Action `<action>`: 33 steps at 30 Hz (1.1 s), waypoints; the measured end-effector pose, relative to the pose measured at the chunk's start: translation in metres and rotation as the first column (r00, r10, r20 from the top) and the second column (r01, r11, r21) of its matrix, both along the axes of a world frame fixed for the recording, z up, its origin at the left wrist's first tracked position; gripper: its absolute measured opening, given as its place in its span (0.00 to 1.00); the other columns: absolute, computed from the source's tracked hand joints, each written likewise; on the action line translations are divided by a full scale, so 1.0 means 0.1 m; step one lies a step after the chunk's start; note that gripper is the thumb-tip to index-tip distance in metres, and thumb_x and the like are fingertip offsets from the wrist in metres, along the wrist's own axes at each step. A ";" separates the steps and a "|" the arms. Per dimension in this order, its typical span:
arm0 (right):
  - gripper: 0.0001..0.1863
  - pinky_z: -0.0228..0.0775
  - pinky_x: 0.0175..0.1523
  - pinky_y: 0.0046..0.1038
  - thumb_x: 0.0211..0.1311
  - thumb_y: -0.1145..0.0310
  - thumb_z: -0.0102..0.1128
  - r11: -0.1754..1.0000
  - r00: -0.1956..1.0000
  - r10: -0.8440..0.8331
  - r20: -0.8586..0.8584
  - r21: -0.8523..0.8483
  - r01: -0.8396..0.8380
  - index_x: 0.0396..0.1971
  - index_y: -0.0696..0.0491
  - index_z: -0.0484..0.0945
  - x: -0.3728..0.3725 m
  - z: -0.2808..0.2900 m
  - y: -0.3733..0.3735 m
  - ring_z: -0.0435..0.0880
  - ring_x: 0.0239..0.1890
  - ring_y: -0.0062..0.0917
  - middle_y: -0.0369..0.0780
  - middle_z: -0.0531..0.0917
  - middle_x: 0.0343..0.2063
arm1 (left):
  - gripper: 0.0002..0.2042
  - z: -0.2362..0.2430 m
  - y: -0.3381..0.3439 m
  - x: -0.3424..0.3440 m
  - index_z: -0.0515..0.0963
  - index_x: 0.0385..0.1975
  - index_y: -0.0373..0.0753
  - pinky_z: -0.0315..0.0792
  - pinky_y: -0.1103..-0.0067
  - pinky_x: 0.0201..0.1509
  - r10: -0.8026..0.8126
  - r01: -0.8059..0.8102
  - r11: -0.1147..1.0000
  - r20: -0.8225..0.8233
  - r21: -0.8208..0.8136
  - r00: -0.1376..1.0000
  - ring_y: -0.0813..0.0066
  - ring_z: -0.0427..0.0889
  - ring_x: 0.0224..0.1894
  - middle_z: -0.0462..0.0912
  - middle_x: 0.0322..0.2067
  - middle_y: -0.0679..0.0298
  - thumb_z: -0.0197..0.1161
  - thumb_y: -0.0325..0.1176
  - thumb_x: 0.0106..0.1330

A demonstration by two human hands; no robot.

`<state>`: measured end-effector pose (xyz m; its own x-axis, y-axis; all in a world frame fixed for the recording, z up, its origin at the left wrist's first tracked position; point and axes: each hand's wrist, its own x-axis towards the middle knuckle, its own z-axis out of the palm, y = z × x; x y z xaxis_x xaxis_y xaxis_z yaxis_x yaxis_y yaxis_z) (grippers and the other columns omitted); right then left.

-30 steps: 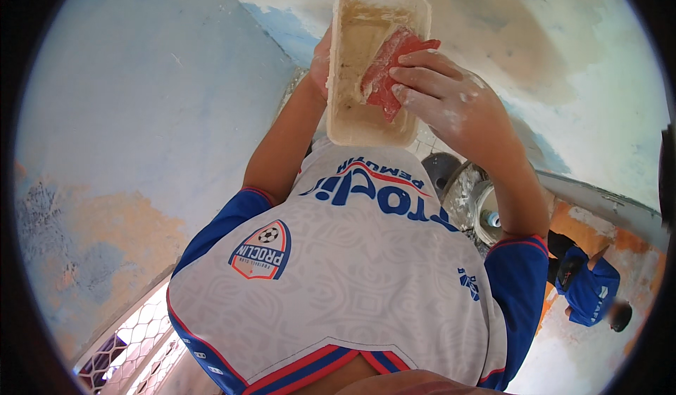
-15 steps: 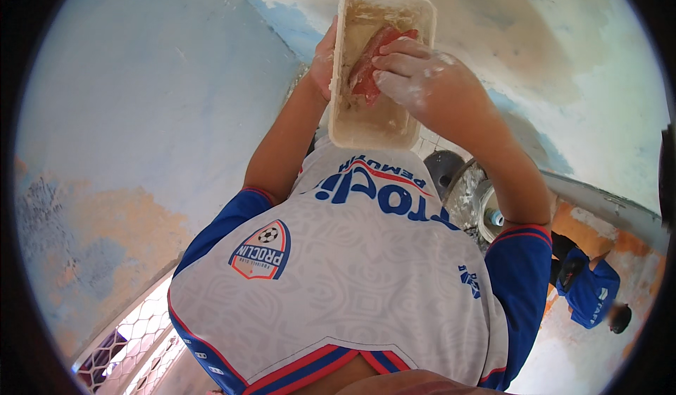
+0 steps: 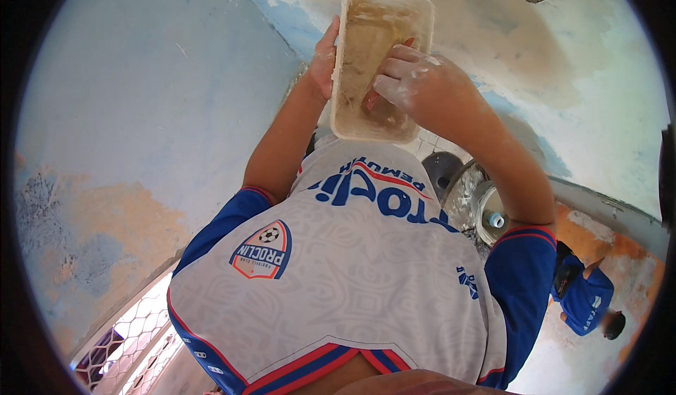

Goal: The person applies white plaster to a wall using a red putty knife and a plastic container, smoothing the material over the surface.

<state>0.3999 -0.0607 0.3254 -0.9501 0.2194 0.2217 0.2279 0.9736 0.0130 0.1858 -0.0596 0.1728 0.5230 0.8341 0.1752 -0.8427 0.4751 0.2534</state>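
Note:
A cream rectangular plastic tub (image 3: 384, 11), its inside smeared with pale putty, is held up in front of my chest. My left hand (image 3: 324, 58) grips its left side, with the fingers mostly hidden behind the wall of the tub. Inside the tub, my right hand (image 3: 422, 85) is closed on a flat red scraper (image 3: 371, 100), which is turned nearly edge-on against the tub's inner right part. White residue coats my right fingers and knuckles.
A putty-splashed bucket (image 3: 491, 208) with a small light-blue-topped thing inside stands below my right forearm, beside a dark round container (image 3: 442, 170). A person in a blue shirt (image 3: 588, 296) is at the far right. Patchy walls (image 3: 141, 99) surround me; wire mesh (image 3: 134, 342) is at lower left.
My right hand has turned the red scraper from showing its broad face to nearly edge-on, moving it slightly right within the tub. The person at the right has shifted posture.

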 end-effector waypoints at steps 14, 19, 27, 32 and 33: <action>0.05 0.83 0.48 0.31 0.53 0.72 0.63 0.994 0.999 0.022 0.047 -0.108 -0.017 0.32 0.52 0.82 0.01 -0.08 -0.03 0.86 0.47 0.31 0.37 0.84 0.36 | 0.40 0.10 -0.14 0.07 0.62 0.73 0.36 0.75 0.58 0.68 0.030 -0.030 0.999 -0.018 0.012 0.999 0.53 0.77 0.65 0.72 0.67 0.47 0.56 0.58 0.68; 0.06 0.83 0.48 0.32 0.52 0.73 0.63 0.998 0.981 0.057 -0.187 -0.026 -0.063 0.31 0.51 0.82 -0.04 -0.06 -0.01 0.85 0.48 0.30 0.35 0.84 0.36 | 0.42 0.02 -0.18 0.04 0.61 0.75 0.37 0.79 0.58 0.63 0.042 -0.040 0.998 0.042 -0.043 0.998 0.52 0.77 0.65 0.70 0.68 0.47 0.46 0.65 0.70; 0.05 0.82 0.48 0.31 0.52 0.70 0.64 0.994 0.996 0.085 0.027 -0.065 -0.083 0.30 0.52 0.81 -0.04 -0.10 -0.06 0.84 0.49 0.29 0.35 0.83 0.34 | 0.45 -0.05 -0.22 -0.03 0.58 0.77 0.42 0.74 0.54 0.67 -0.010 0.011 0.998 0.014 -0.062 1.000 0.48 0.72 0.69 0.67 0.72 0.48 0.30 0.74 0.73; 0.05 0.82 0.46 0.31 0.53 0.69 0.65 0.996 0.996 0.086 -0.025 0.033 -0.085 0.30 0.51 0.82 -0.16 -0.22 -0.04 0.84 0.47 0.27 0.34 0.83 0.32 | 0.45 0.12 -0.27 0.04 0.58 0.77 0.43 0.72 0.53 0.69 0.098 -0.126 0.977 -0.161 -0.171 0.982 0.50 0.71 0.70 0.67 0.72 0.49 0.29 0.73 0.73; 0.04 0.82 0.45 0.31 0.53 0.70 0.65 0.996 0.994 0.080 -0.071 0.040 -0.078 0.30 0.50 0.82 -0.16 -0.23 -0.03 0.84 0.47 0.27 0.34 0.83 0.33 | 0.45 0.10 -0.26 0.03 0.58 0.77 0.43 0.72 0.53 0.69 0.099 -0.126 0.978 -0.162 -0.167 0.982 0.50 0.71 0.70 0.67 0.72 0.49 0.29 0.73 0.73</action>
